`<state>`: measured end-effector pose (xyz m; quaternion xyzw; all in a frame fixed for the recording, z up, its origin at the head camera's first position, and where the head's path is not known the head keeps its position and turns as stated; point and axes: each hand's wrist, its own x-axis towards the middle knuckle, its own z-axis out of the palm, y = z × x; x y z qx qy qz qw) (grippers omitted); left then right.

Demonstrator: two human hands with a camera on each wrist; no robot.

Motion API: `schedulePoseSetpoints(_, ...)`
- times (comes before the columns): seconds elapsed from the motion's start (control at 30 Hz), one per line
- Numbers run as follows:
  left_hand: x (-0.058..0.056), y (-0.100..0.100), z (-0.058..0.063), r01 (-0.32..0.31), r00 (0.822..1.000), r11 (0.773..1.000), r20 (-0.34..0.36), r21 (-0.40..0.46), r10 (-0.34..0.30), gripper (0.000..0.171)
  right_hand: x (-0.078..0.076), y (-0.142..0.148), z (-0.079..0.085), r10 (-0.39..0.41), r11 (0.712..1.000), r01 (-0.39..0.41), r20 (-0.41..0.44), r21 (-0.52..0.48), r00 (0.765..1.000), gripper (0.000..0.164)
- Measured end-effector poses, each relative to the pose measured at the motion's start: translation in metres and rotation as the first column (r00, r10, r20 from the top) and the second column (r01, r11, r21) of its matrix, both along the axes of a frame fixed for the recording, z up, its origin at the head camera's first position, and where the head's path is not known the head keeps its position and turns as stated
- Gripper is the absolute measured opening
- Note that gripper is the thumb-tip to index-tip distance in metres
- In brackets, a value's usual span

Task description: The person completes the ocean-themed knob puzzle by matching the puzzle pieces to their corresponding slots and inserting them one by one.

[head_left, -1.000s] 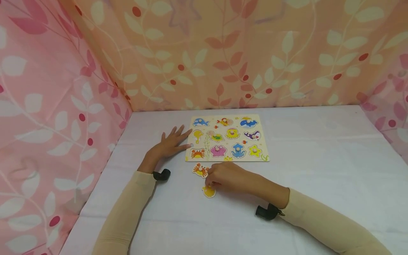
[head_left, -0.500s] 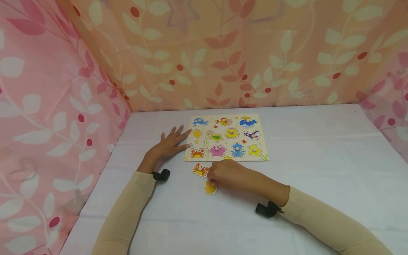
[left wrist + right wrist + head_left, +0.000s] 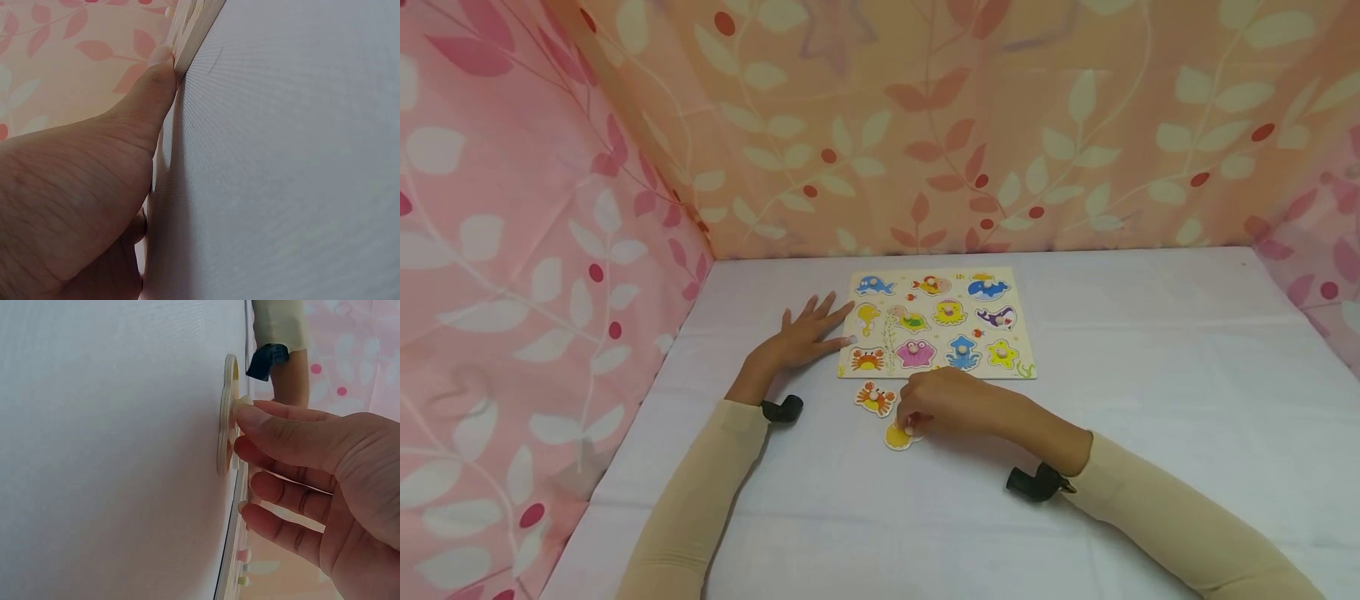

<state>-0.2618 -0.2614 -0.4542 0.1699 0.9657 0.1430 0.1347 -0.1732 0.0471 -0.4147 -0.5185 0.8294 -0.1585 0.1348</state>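
My right hand pinches a yellow puzzle piece by its small knob, just in front of the puzzle board. Fingers hide part of this piece; whether it touches the cloth I cannot tell. Beside it lies an orange crab puzzle piece with a round knob. The wooden sea-animal board lies flat behind. Its yellow seahorse and lower-left crab spots show no knobs; most other animals do. My left hand rests with spread fingers, thumb touching the board's left edge.
White cloth covers the table. A patterned orange curtain stands behind it, with a pink one along the left. Black wrist devices are strapped at both sleeves.
The yellow piece has turned and shifted slightly right and toward the board, with my right hand holding it. The left hand and crab piece keep their places.
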Motion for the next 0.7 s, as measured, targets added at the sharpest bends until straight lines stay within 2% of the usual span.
schedulePoseSetpoints(0.33, 0.0002, -0.0011, -0.0025, -0.003, 1.0, 1.0, 0.004, 0.01, 0.003, 0.078, -0.0013, -0.0014, 0.0006, 0.026, 1.0, -0.025, 0.044, -0.016, 0.999, 0.016)
schedulePoseSetpoints(0.7, -0.0026, -0.0017, -0.0061, -0.006, 1.0, 1.0, -0.003, -0.003, 0.006, 0.078, -0.0022, -0.0013, -0.0037, 0.049, 0.999, -0.049, 0.018, -0.02, 0.999, 0.014)
